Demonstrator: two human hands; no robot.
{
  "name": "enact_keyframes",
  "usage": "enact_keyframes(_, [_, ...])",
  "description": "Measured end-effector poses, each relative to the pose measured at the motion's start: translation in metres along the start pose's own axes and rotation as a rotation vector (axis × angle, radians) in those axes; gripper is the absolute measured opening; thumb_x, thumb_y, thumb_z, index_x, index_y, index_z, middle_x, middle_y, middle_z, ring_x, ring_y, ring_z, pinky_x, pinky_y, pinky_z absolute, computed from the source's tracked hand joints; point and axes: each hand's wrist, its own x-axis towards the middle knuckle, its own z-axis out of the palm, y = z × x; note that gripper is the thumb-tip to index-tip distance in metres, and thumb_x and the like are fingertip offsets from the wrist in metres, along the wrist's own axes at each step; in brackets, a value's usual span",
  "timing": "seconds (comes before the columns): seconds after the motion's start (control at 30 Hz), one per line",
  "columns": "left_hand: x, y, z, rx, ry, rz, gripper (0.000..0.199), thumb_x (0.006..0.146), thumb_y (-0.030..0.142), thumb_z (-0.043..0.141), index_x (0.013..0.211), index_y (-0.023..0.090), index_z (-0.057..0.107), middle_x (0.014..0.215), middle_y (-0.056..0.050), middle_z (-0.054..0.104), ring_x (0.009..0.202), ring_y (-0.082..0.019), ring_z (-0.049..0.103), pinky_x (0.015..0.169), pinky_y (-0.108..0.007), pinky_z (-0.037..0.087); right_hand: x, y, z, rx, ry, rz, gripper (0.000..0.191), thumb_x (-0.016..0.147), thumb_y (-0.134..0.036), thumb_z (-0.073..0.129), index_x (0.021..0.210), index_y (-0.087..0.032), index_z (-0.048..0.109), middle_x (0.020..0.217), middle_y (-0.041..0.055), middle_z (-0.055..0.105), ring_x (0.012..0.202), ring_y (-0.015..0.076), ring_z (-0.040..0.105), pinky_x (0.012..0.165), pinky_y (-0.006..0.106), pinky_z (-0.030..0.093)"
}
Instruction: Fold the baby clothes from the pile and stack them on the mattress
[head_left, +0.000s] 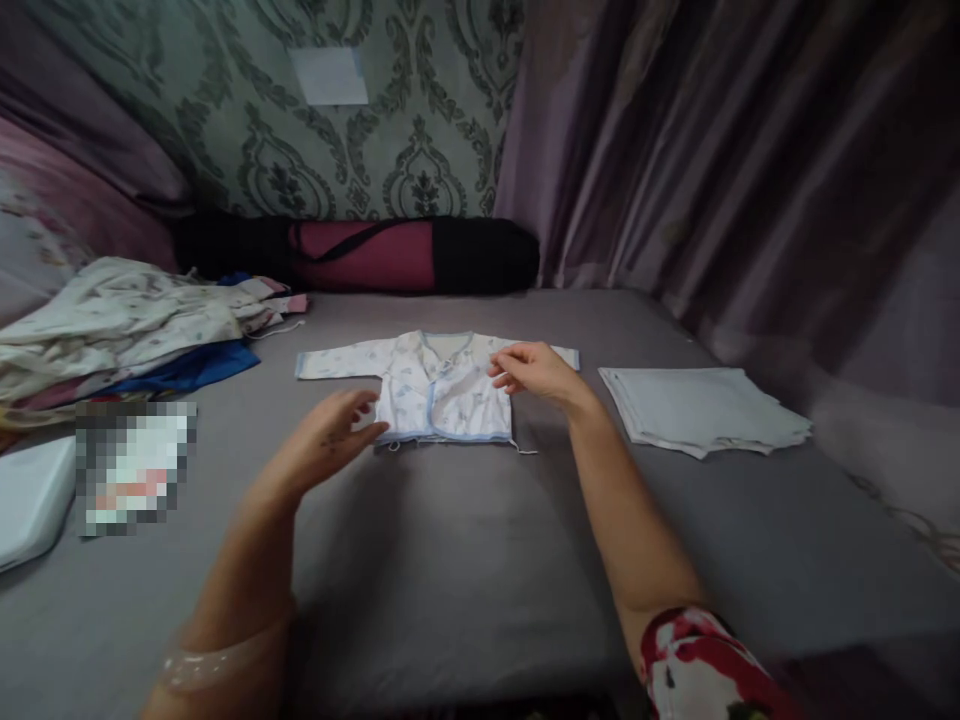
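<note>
A small white baby shirt (409, 400) with a pale blue print and blue trim lies spread flat, front side up, its sleeves stretched out to both sides. Thin ties show along its lower hem. My left hand (337, 435) is at the shirt's lower left corner, thumb and fingers apart; whether the fingertips touch the cloth I cannot tell. Over the right side of the shirt, near the base of the sleeve, is my right hand (541, 372), its fingers loosely bent and holding nothing that I can see. It covers part of the right sleeve.
Grey sheeting (480, 560) covers the surface. To the right lies a stack of white cloths (697, 405). A heap of clothes (142, 310) is at the left, with a white object (34, 500) and a blurred-out packet (135, 470) nearer. A black and maroon bag (367, 255) lies along the wall.
</note>
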Motion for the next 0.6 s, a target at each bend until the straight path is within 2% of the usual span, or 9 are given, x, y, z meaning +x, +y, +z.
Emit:
enact_keyframes(0.07, [0.002, -0.021, -0.005, -0.012, -0.052, -0.165, 0.058, 0.063, 0.058, 0.067, 0.109, 0.022, 0.060, 0.095, -0.009, 0.067, 0.082, -0.025, 0.064, 0.070, -0.034, 0.051, -0.008, 0.009, -0.016, -0.085, 0.026, 0.032, 0.016, 0.088, -0.015, 0.053, 0.076, -0.014, 0.063, 0.077, 0.0050, 0.069, 0.061, 0.0105, 0.063, 0.052, 0.018, 0.048])
enact_keyframes(0.13, [0.002, -0.031, -0.004, -0.068, -0.184, -0.302, 0.071, 0.055, 0.061, 0.069, 0.110, 0.018, 0.057, 0.095, -0.011, 0.067, 0.076, -0.026, 0.064, 0.065, -0.034, 0.051, -0.017, 0.029, -0.021, -0.213, 0.008, 0.052, 0.013, 0.086, -0.014, 0.054, 0.077, -0.014, 0.063, 0.072, 0.0036, 0.066, 0.058, 0.0109, 0.061, 0.050, 0.019, 0.045])
enact_keyframes(0.2, [0.003, -0.033, 0.000, -0.125, -0.296, -0.333, 0.076, 0.052, 0.061, 0.069, 0.112, 0.015, 0.055, 0.091, -0.011, 0.068, 0.074, -0.026, 0.064, 0.062, -0.033, 0.049, -0.027, 0.051, -0.017, -0.370, 0.000, 0.017, 0.011, 0.082, -0.015, 0.057, 0.090, -0.015, 0.064, 0.070, 0.0017, 0.064, 0.058, 0.0116, 0.059, 0.051, 0.019, 0.042])
enact_keyframes(0.27, [0.004, -0.030, 0.008, -0.132, -0.332, -0.259, 0.071, 0.054, 0.058, 0.067, 0.109, 0.016, 0.055, 0.082, -0.007, 0.068, 0.071, -0.025, 0.064, 0.060, -0.032, 0.048, -0.039, 0.068, -0.009, -0.533, -0.013, -0.045, 0.032, 0.078, -0.017, 0.061, 0.110, -0.015, 0.060, 0.078, 0.0025, 0.066, 0.065, 0.0135, 0.060, 0.056, 0.021, 0.043])
enact_keyframes(0.33, [0.004, -0.027, 0.017, -0.086, -0.277, -0.168, 0.059, 0.061, 0.056, 0.062, 0.105, 0.017, 0.057, 0.074, -0.004, 0.066, 0.068, -0.023, 0.062, 0.060, -0.030, 0.046, -0.052, 0.075, 0.001, -0.688, -0.021, -0.098, 0.046, 0.077, -0.021, 0.062, 0.122, -0.015, 0.054, 0.094, 0.0067, 0.067, 0.080, 0.0171, 0.062, 0.067, 0.024, 0.044])
enact_keyframes(0.43, [0.000, -0.021, 0.030, 0.020, -0.129, -0.104, 0.044, 0.074, 0.046, 0.049, 0.106, 0.016, 0.057, 0.074, -0.004, 0.065, 0.069, -0.021, 0.061, 0.064, -0.030, 0.045, -0.067, 0.070, 0.016, -0.865, 0.038, -0.110, 0.050, 0.081, -0.025, 0.055, 0.131, -0.017, 0.048, 0.116, 0.0119, 0.062, 0.100, 0.0223, 0.060, 0.080, 0.029, 0.043])
enact_keyframes(0.53, [-0.008, -0.014, 0.042, 0.080, -0.005, -0.084, 0.039, 0.080, 0.036, 0.042, 0.111, 0.015, 0.055, 0.079, -0.006, 0.066, 0.072, -0.021, 0.061, 0.068, -0.030, 0.044, -0.073, 0.061, 0.033, -0.966, 0.136, -0.051, 0.047, 0.086, -0.023, 0.046, 0.133, -0.018, 0.044, 0.119, 0.0134, 0.062, 0.105, 0.0250, 0.060, 0.083, 0.032, 0.041])
enact_keyframes(0.6, [-0.013, -0.009, 0.048, 0.094, 0.036, -0.086, 0.038, 0.084, 0.037, 0.039, 0.113, 0.017, 0.053, 0.081, -0.007, 0.066, 0.072, -0.021, 0.061, 0.067, -0.030, 0.043, -0.073, 0.058, 0.041, -1.016, 0.181, -0.007, 0.043, 0.090, -0.023, 0.042, 0.132, -0.018, 0.044, 0.115, 0.0140, 0.065, 0.104, 0.0258, 0.061, 0.083, 0.033, 0.041])
